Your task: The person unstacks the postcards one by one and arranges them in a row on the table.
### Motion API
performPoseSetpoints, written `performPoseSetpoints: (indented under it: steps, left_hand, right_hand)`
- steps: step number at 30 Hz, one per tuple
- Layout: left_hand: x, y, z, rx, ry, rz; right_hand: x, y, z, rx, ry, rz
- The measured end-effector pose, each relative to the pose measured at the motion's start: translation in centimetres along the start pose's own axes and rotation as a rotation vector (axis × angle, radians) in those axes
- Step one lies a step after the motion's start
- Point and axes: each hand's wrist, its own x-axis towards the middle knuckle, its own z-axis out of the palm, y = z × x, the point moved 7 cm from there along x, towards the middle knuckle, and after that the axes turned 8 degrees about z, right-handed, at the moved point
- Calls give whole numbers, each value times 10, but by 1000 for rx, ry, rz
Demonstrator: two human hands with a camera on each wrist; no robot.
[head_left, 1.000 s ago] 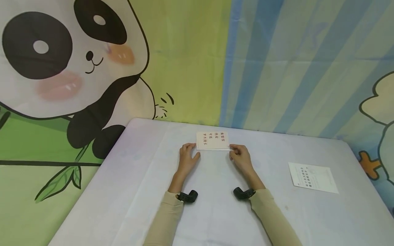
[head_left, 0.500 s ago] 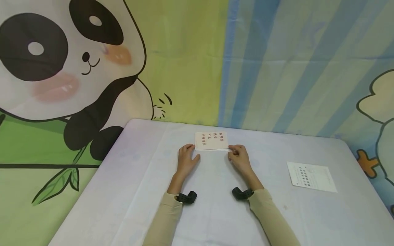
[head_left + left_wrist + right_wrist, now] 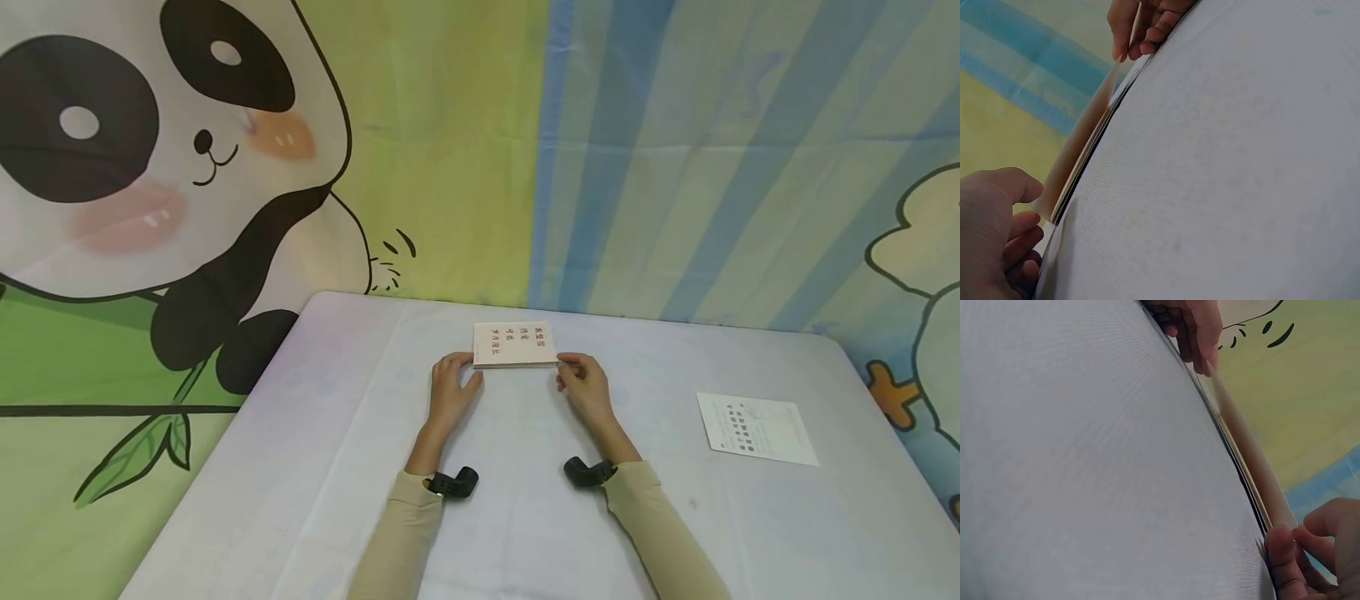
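A small stack of cards (image 3: 514,344), its top one cream with red Chinese characters, lies between my two hands at the far side of the table. In both wrist views the top card (image 3: 1250,450) stands partly apart from those below. My left hand (image 3: 450,396) has its bent fingers at the stack's left end, the thumb near the front edge. At the right near corner, my right hand (image 3: 587,390) pinches the stack between thumb and forefinger. The left wrist view shows my left hand's fingers (image 3: 1022,231) curled at the end of the stack.
A single white card (image 3: 757,429) with printed dark characters lies apart on the right of the white table (image 3: 517,517). Behind the table's far edge hangs a backdrop (image 3: 450,167) with a cartoon panda. A dark camera band (image 3: 453,482) sits on each wrist.
The cards' near edges, slightly askew before, now line up more evenly. My left thumb has drawn a little closer to the stack. The hands otherwise keep almost the same place.
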Motion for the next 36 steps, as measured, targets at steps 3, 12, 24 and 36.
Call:
performPoseSetpoints:
  steps: [3,12,24,36]
  left_hand:
    - [0,0,-2,-59,31,-12]
    - [2,0,-9,-138,112,-21]
    - [2,-1,-9,-132,119,-13]
    - [3,-1,-8,-169,124,-15]
  right_hand:
    - [0,0,0,46,-3,-19]
    - [1,0,1,127,-47,-18]
    - [2,4,2,103,-82,-5]
    - [-1,-1,0,55,-49,-76]
